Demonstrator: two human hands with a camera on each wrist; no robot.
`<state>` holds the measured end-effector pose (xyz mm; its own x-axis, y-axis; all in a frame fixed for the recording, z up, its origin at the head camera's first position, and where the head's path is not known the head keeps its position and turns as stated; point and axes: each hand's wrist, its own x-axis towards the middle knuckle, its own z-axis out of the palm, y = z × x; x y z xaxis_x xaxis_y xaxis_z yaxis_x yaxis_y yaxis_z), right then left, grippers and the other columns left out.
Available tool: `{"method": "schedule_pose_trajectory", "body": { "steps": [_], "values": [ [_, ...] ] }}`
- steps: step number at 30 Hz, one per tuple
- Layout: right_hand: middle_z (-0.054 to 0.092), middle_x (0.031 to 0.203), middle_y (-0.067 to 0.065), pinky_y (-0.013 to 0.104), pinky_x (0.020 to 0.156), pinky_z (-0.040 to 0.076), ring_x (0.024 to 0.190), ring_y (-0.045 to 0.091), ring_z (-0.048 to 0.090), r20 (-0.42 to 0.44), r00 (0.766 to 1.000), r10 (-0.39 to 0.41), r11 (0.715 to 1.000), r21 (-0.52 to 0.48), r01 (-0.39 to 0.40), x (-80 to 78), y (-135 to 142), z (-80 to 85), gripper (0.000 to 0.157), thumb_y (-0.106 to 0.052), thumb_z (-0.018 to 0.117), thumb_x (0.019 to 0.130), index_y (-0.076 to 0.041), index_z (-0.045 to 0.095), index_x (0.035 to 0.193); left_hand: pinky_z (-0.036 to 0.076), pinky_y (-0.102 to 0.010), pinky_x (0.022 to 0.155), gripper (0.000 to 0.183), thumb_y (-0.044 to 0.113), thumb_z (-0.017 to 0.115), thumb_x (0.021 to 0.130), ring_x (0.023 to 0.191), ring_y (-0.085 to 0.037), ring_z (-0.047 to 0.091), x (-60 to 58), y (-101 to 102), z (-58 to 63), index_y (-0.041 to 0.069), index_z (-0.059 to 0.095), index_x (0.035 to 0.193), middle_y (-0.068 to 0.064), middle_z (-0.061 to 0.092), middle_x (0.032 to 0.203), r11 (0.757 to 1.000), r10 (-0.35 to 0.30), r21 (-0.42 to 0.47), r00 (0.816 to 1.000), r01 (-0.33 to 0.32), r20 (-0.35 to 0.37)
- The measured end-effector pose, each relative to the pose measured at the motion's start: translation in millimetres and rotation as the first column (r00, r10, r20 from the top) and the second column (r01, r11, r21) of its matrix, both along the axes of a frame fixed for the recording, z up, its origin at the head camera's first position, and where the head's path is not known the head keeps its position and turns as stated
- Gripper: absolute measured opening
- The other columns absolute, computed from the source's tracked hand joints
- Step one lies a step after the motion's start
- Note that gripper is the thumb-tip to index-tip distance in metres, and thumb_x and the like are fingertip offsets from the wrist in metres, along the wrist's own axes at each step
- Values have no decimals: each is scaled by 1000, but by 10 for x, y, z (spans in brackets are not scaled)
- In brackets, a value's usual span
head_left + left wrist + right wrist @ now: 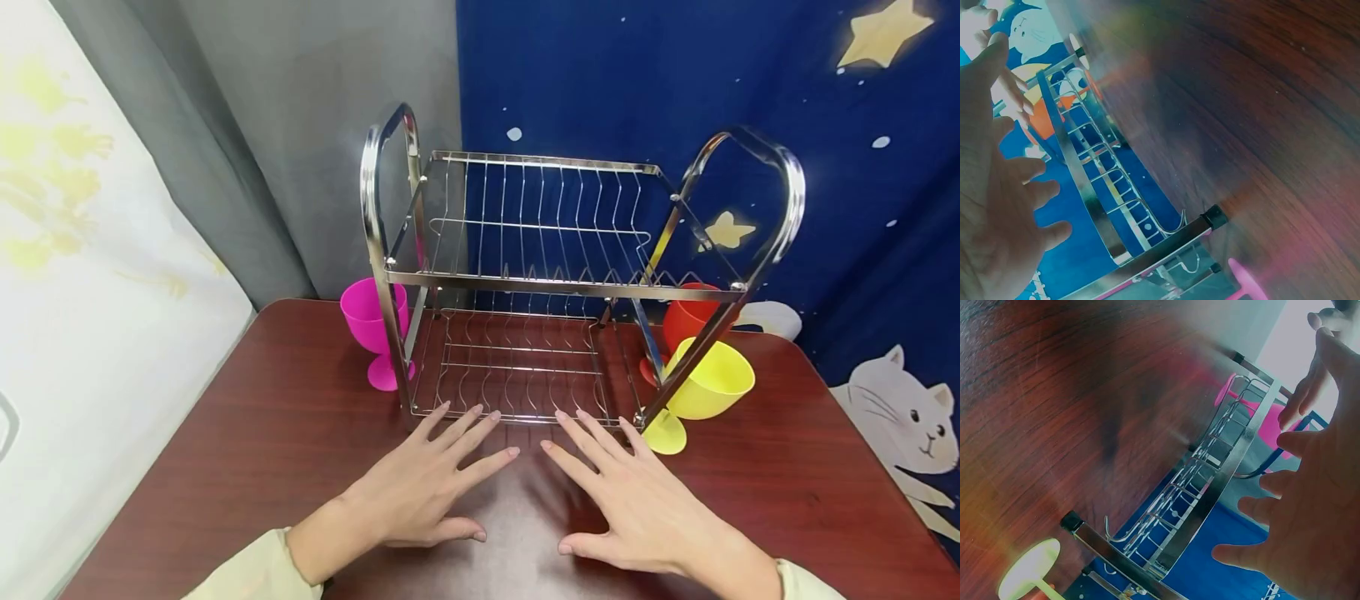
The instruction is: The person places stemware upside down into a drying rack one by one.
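Note:
A two-tier chrome dish rack (517, 285) stands on the brown wooden table (247, 450). My left hand (427, 475) is spread palm down in front of the rack's lower left, holding nothing. Mirroring it on the right, my right hand (630, 500) has its fingers fanned out, also with nothing in them. In the head view the fingertips of both hands overlap the rack's lower front bar. A pink goblet (372, 321) stands at the rack's left side. On the right are a yellow goblet (712, 379) and, behind it, a red goblet (686, 317) partly hidden by the rack's post.
Behind the table hang a grey curtain (330, 133) and a dark blue cloth (570, 75) with stars and a cat. White cloth (90, 292) with yellow prints borders the table's left edge. The rack's tall side handles rise above its upper tier.

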<state>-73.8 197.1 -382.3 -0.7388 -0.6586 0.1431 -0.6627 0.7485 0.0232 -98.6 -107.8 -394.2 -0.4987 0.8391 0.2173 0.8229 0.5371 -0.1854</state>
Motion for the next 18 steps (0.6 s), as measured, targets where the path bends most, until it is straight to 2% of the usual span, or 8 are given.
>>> {"method": "schedule_pose_trajectory", "body": {
  "steps": [8, 18],
  "values": [
    [9, 164, -4, 63, 107, 31, 148, 24, 19, -15, 1000, -1, 1000, -9, 1, 3, 13, 8, 89, -79, 52, 78, -36, 28, 153, 35, -57, 107, 77, 69, 43, 90, 142, -32, 34, -19, -7, 30, 31, 26, 154, -6, 29, 159, 998, -37, 51, 998, 40, -55],
    [20, 162, 0, 57, 106, 38, 145, 23, 28, -63, 998, 18, 994, -105, -24, -9, 34, 41, 87, -69, 62, 78, -29, 35, 151, 39, -52, 102, 70, 60, 47, 91, 136, -29, 42, -36, 5, 81, 26, 37, 151, -8, 36, 155, 981, -24, 189, 991, 49, -131]
  ]
}}
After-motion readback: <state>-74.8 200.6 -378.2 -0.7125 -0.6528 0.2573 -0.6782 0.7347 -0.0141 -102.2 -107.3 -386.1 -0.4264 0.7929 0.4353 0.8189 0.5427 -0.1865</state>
